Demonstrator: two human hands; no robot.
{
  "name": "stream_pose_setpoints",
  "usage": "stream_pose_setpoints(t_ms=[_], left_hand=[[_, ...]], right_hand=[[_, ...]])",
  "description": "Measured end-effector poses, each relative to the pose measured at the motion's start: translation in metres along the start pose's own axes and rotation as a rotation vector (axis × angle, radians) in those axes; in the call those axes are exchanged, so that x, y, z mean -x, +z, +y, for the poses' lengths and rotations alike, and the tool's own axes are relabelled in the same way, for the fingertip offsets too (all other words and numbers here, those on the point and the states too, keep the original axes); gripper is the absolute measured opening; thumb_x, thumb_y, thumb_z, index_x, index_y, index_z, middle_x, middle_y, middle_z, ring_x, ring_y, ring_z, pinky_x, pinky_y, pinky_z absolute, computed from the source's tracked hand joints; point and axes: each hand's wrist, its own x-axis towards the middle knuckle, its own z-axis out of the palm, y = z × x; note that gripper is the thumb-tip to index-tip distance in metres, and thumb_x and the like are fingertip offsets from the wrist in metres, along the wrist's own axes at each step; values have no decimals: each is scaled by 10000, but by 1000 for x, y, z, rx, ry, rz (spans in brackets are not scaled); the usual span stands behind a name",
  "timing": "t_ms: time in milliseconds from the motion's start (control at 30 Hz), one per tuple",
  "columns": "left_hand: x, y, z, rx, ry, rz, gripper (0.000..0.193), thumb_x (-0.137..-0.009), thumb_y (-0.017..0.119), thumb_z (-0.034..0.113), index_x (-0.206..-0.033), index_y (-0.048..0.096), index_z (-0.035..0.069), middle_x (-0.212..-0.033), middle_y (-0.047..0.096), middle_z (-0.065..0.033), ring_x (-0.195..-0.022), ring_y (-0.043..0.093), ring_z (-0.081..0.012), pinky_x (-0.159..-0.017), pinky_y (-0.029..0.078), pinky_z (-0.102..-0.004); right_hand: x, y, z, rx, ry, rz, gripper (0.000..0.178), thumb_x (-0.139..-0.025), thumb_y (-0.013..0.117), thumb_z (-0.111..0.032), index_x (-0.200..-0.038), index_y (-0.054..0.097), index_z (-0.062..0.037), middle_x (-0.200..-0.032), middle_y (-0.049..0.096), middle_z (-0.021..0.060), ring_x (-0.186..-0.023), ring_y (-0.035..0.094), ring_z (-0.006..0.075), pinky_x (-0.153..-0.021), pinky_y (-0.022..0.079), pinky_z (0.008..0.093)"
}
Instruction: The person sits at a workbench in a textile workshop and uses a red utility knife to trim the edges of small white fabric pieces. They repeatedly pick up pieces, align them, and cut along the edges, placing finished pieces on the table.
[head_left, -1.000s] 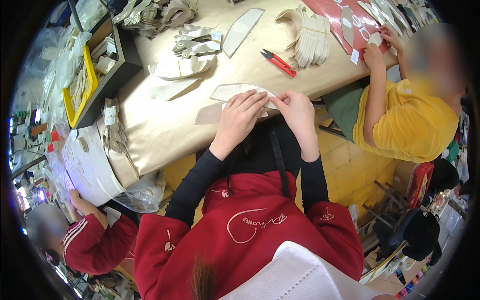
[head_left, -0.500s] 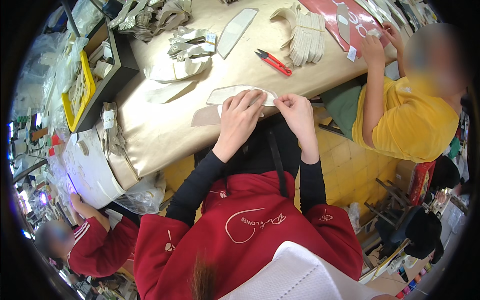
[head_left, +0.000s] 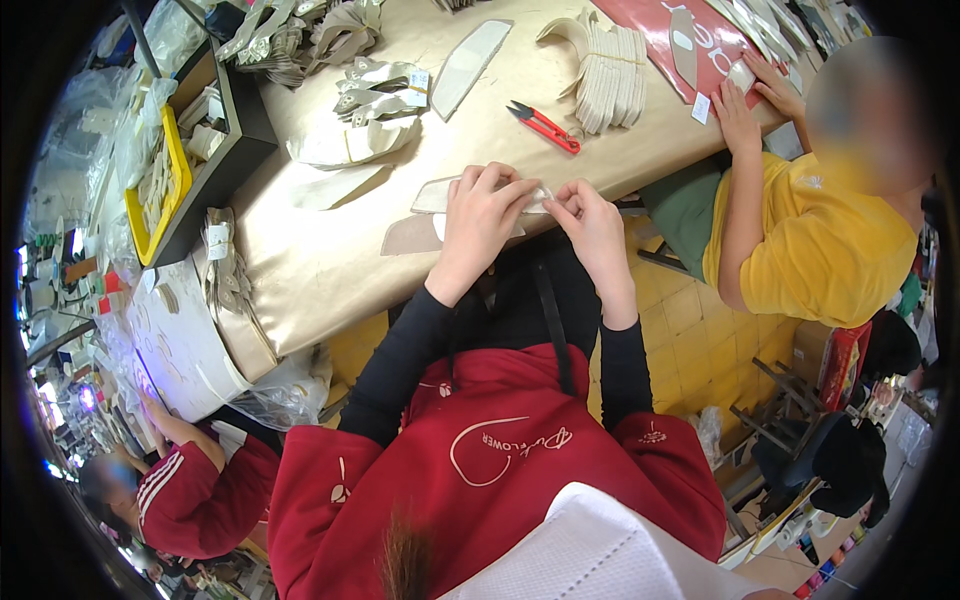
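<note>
A pale, curved cut piece of material (head_left: 430, 194) with a thin dark outline lies at the table's near edge. My left hand (head_left: 480, 222) rests over its middle, fingers bent and closed on it near its right end. Thumb and fingers of my right hand (head_left: 592, 222) pinch that right end, close to the left fingertips. Exactly what lies between the fingertips is partly hidden. Under and in front of this piece is a beige-brown cut piece (head_left: 408, 235), with something white partly showing beside it.
Red-handled thread snips (head_left: 545, 128) lie beyond my hands, near a banded stack of pale strips (head_left: 610, 78). Another outlined piece (head_left: 472, 70) lies farther back. At left are banded bundles (head_left: 375, 140) and a yellow tray (head_left: 183, 190). A co-worker in yellow (head_left: 800, 240) sits at right.
My left fingers have bent more and the hand has shifted slightly, lifting the piece's right end a little. My right hand stays close by. The co-worker's hands at right have moved.
</note>
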Motion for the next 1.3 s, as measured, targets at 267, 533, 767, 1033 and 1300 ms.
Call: stream_pose_setpoints(t_ms=[267,533,767,1033,1300], left_hand=[[-22,-7,-12,91,199,-164,170,-821,694,193,-984,740,182,-1101,621,27,-1014,546,-225,-886,426,-362],[-33,2,-14,66,163,-221,101,-813,701,179,-901,694,129,-1040,630,14,-988,563,-236,-865,443,-366],[-18,12,1,48,62,-12,225,-822,696,134,-1041,664,98,-1015,639,-18,-948,585,-250,-822,453,-376],[-13,15,-1,115,9,68,248,-841,684,108,-1085,655,73,-1006,649,-67,-949,598,-279,-817,457,-381],[-14,14,-15,376,-89,-5,168,-861,648,79,-1019,664,23,-1062,627,-88,-1015,576,-293,-834,480,-395]], right_hand=[[6,11,15,-137,-86,66,163,-863,733,-137,-918,612,-43,-649,593,91,-569,585,233,-556,461,343],[10,21,21,-130,-184,159,125,-870,728,-50,-930,628,-4,-656,587,62,-565,525,107,-559,453,263],[11,21,16,-63,-296,236,146,-856,730,-61,-994,686,-37,-710,607,88,-596,579,177,-571,472,299],[19,22,18,330,-513,280,285,-855,736,-154,-1140,731,-158,-680,604,97,-593,595,254,-554,451,346],[34,26,19,318,-155,86,362,-1003,566,-301,-1359,608,-254,-590,574,173,-520,573,317,-513,442,404]])
